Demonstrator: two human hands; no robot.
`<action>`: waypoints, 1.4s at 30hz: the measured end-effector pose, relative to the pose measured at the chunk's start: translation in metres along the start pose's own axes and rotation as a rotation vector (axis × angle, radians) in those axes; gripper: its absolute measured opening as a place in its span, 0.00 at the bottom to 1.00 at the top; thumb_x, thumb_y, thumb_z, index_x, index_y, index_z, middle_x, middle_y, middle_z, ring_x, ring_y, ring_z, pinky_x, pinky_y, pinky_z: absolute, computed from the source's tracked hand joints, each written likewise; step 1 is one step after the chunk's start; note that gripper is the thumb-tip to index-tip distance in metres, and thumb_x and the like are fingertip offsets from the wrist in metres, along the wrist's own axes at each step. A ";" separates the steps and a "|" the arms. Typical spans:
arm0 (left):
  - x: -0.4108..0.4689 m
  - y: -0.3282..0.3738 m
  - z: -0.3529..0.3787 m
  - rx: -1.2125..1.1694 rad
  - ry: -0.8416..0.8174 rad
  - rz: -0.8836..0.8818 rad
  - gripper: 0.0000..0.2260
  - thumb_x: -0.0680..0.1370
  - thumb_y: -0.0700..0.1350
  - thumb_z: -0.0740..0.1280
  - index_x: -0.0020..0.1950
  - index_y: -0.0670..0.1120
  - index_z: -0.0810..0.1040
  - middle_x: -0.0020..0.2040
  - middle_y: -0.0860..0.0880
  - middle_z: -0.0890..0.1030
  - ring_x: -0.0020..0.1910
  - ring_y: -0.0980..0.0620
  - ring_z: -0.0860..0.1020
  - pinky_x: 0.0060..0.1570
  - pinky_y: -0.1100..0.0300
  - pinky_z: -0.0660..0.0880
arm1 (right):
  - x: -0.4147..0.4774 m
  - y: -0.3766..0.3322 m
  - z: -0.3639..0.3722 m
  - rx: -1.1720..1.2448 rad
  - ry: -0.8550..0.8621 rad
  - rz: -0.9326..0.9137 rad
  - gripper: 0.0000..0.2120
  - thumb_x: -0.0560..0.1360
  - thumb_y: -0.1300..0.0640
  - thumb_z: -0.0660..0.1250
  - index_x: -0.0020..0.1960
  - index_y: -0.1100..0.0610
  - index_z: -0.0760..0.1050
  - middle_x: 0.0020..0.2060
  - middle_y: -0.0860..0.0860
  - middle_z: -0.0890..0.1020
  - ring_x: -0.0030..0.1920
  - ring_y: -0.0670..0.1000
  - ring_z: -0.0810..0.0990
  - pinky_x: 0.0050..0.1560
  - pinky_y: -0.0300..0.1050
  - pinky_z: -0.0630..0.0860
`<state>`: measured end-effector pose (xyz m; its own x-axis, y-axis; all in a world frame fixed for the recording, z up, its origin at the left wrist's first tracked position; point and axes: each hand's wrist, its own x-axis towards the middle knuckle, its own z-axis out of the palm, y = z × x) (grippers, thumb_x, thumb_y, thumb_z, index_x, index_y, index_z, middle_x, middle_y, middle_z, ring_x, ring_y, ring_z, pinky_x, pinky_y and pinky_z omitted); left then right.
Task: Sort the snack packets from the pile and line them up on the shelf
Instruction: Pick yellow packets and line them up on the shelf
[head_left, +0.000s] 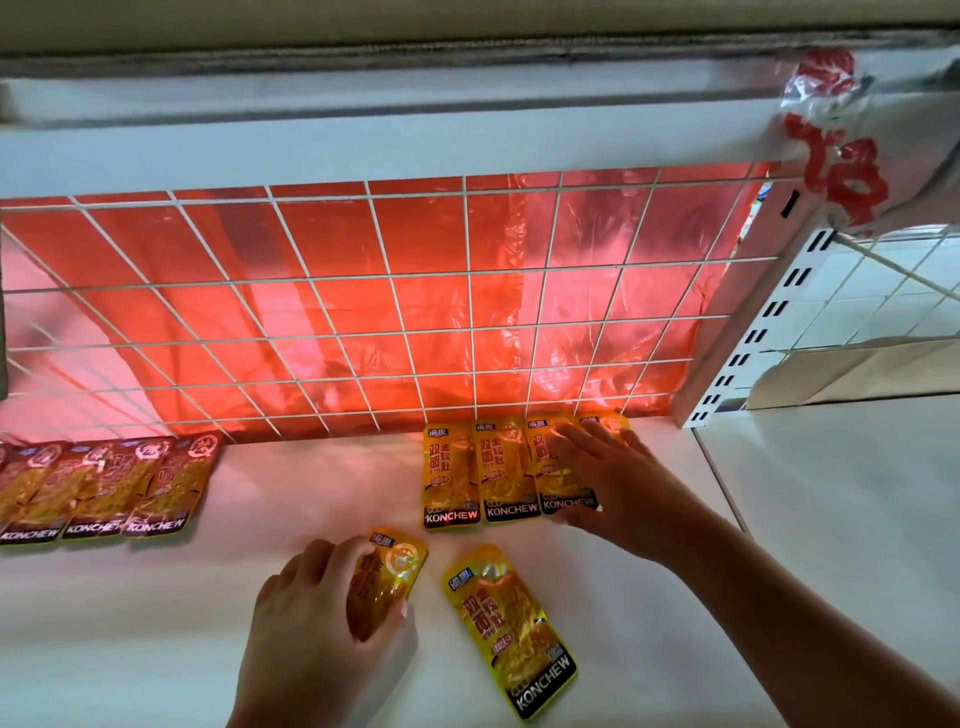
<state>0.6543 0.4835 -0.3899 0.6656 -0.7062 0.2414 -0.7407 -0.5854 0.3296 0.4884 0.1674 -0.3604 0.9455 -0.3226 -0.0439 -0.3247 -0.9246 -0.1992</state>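
Several yellow KONCHEW snack packets stand in a row (480, 473) against the wire grid at the back of the white shelf (311, 493). My right hand (618, 480) lies flat with straight fingers on the row's right-hand packets. Nearer me, my left hand (322, 618) grips a yellow packet (389, 577) by its lower part. Another yellow packet (511, 629) lies loose and tilted just to its right. A row of red KONCHEW packets (104, 488) lines the back at the far left.
A white wire grid (363, 312) with red plastic sheet behind it closes the shelf's back. A slotted white upright (748, 332) bounds the right side, beside a neighbouring shelf (841, 519). A red-printed plastic bag (841, 145) hangs top right.
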 end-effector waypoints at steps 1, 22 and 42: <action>0.000 -0.001 0.000 0.002 -0.002 0.006 0.26 0.63 0.65 0.68 0.56 0.53 0.78 0.44 0.54 0.74 0.38 0.46 0.78 0.40 0.52 0.75 | -0.004 -0.002 0.000 0.023 0.075 0.001 0.40 0.74 0.29 0.59 0.80 0.50 0.60 0.78 0.48 0.64 0.79 0.54 0.60 0.77 0.57 0.59; -0.009 0.008 -0.009 -0.023 -0.045 -0.045 0.25 0.69 0.66 0.67 0.62 0.55 0.76 0.48 0.53 0.75 0.46 0.47 0.77 0.50 0.49 0.74 | -0.103 -0.111 0.016 0.264 0.163 0.169 0.28 0.66 0.43 0.68 0.65 0.44 0.71 0.57 0.46 0.75 0.55 0.50 0.73 0.49 0.41 0.75; -0.004 0.000 0.002 0.025 0.005 0.017 0.26 0.67 0.67 0.66 0.57 0.51 0.79 0.45 0.50 0.76 0.40 0.43 0.79 0.41 0.47 0.76 | -0.023 0.041 0.015 0.205 0.439 0.740 0.23 0.70 0.41 0.74 0.59 0.54 0.78 0.50 0.59 0.79 0.52 0.63 0.76 0.53 0.54 0.75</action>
<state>0.6509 0.4856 -0.3924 0.6531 -0.7145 0.2511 -0.7541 -0.5829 0.3027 0.4534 0.1398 -0.3818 0.3870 -0.9113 0.1406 -0.7993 -0.4075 -0.4417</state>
